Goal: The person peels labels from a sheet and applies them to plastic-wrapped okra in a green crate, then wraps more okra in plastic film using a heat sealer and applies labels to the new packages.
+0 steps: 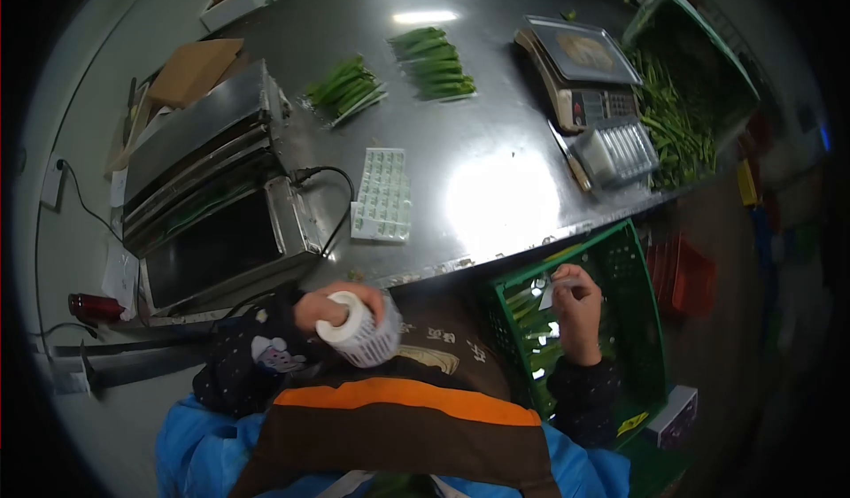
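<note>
Two packs of greens (434, 64) on the table (425, 135), far side, near one label sheet (382, 194). One scale (580, 69) far right. One label roll (364, 334) in left hand (328, 307), at the near table edge: digits clamped round it, one in the core, forearm angled in from the left. Right hand (579, 310) raised over one green crate (656, 356), fingertips pinching one small white label (546, 297).
</note>
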